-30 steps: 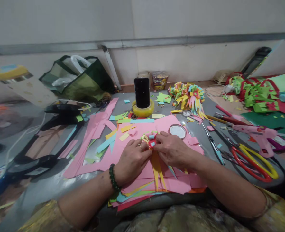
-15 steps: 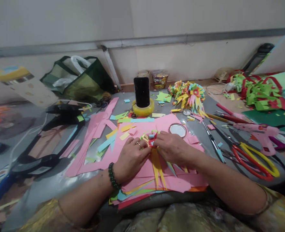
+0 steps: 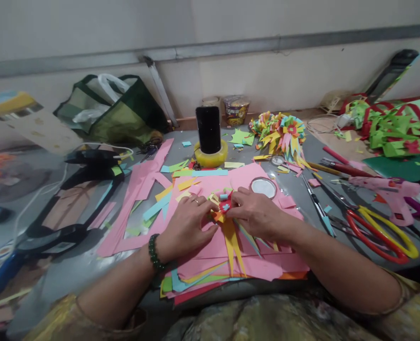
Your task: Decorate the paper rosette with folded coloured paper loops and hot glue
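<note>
While both forearms are being rested on the near edge of the grey table [image 3: 71, 270], a small paper ornament with a red centre and long yellow and orange strips [image 3: 224, 208] is being held between the two hands. The ornament is being kept low over the stack of pink paper sheets [image 3: 267, 265], in the middle of the table. Its long strips are being spread across these sheets toward the person. Whether its centre is being lifted off the sheets or pressed on them cannot be told.

The left hand [image 3: 187, 226] is being closed on the left edge of the ornament, with the fingertips drawn together against the paper. A dark green bead bracelet [image 3: 155, 253] is being worn on its wrist. The right hand [image 3: 257, 214] is being clamped on the right side of the ornament, with thumb and fingers pinched on it.

Just beyond the right hand, a small round white disc [image 3: 263, 187] is being left on the pink sheets. Farther back, a black phone [image 3: 208, 129] is being held upright in a yellow roll of tape [image 3: 212, 158], and a finished many-coloured paper flower [image 3: 283, 135] is being kept near it. Well apart to the right, scissors with red and yellow handles [image 3: 384, 234] and a pink glue gun [image 3: 391, 189] are being left on the table.
</note>
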